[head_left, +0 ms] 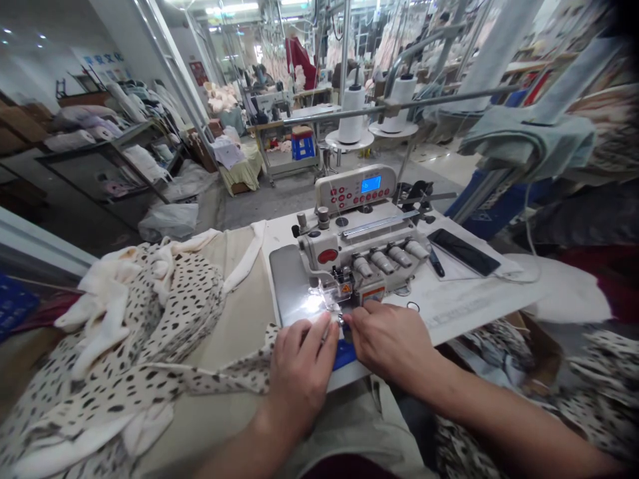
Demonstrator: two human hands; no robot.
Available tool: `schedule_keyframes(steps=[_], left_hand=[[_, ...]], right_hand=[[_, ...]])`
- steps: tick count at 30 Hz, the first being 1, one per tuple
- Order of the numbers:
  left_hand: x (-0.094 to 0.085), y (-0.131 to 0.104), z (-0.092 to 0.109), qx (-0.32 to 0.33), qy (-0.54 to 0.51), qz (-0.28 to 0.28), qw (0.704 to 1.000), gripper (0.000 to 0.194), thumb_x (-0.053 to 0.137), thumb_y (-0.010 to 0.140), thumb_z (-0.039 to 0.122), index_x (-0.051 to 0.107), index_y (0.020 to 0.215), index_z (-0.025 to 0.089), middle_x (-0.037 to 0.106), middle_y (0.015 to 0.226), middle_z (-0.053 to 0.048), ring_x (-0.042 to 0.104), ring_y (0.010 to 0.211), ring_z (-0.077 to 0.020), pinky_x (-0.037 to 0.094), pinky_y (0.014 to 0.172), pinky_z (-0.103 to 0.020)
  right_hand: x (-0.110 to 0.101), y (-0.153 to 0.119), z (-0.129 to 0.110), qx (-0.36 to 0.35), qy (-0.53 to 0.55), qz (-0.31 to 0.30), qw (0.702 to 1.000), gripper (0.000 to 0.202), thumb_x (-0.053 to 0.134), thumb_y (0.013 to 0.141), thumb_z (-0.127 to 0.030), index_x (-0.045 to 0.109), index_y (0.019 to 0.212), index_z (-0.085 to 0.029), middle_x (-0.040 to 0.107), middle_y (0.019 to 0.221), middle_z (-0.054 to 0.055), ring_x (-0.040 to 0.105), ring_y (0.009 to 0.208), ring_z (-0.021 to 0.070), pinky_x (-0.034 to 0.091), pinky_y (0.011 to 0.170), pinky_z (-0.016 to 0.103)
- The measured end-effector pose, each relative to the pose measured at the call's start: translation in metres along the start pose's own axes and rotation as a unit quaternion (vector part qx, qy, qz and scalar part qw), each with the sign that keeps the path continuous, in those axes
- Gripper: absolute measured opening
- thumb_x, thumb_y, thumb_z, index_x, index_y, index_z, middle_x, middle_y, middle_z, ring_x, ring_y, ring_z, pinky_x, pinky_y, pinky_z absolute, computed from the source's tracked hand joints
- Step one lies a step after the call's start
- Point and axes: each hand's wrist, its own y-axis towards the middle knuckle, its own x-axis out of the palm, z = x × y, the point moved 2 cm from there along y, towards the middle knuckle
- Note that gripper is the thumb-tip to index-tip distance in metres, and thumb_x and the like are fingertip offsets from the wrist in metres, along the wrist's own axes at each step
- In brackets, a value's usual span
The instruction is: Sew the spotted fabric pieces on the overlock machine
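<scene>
Under the lit needle area of an overlock sewing machine [327, 256], both hands work close together. My left hand [302, 359] is closed on the end of a cream, black-spotted fabric [229, 376], fingertips at the presser foot. From there the cloth trails left across the table into a heap of the same spotted fabric [180, 293] with plain cream edges. My right hand [387, 336] is closed in a pinch just right of the foot. What its fingertips hold, if anything, is hidden behind them.
A phone [464, 251] and a dark slim tool [436, 261] lie right of the machine. White thread cones [352, 110] stand behind it. More spotted fabric [599, 379] is piled low at the right. A black ring [413, 306] lies near the table's front edge.
</scene>
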Motion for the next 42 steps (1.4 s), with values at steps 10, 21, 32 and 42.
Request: schedule_keyframes(steps=[10,21,32,42], left_hand=[[0.001,0.003,0.003,-0.037,0.043,-0.058,0.997,0.051,0.065,0.089,0.016,0.055,0.139,0.016,0.055,0.143,-0.013,0.052,0.115,-0.0323,0.047,0.092,-0.049],[0.006,-0.002,0.009,-0.056,0.036,-0.047,0.997,0.053,0.061,0.094,0.036,0.051,0.140,0.011,0.048,0.149,-0.015,0.049,0.124,-0.0323,0.041,0.104,-0.049],[-0.002,0.010,-0.012,-0.037,-0.060,-0.052,0.996,0.047,0.060,0.092,0.042,0.050,0.128,0.013,0.052,0.141,-0.019,0.044,0.134,-0.0334,0.039,0.108,-0.048],[-0.006,0.028,-0.050,-0.111,-0.130,-0.092,0.981,0.042,0.063,0.089,0.048,0.052,0.116,0.017,0.058,0.129,-0.018,0.051,0.121,-0.0339,0.041,0.100,-0.055]], right_hand=[[0.001,0.010,-0.002,0.013,-0.001,0.024,1.000,0.034,0.047,0.097,-0.027,0.068,0.072,-0.018,0.068,0.066,0.010,0.061,0.055,0.0193,0.015,0.050,0.032],[0.019,-0.006,0.000,0.039,0.023,0.125,0.991,0.037,0.047,0.100,-0.031,0.065,0.069,-0.019,0.064,0.063,0.005,0.056,0.054,0.0163,0.019,0.052,0.031],[0.037,-0.058,0.000,0.038,0.162,0.137,0.976,0.038,0.041,0.103,-0.028,0.059,0.070,-0.020,0.059,0.065,0.002,0.056,0.059,0.0147,0.030,0.057,0.030],[0.049,-0.057,-0.001,0.026,0.341,0.151,0.928,0.026,0.052,0.098,-0.041,0.055,0.083,-0.020,0.059,0.069,0.001,0.057,0.061,0.0155,0.039,0.057,0.026]])
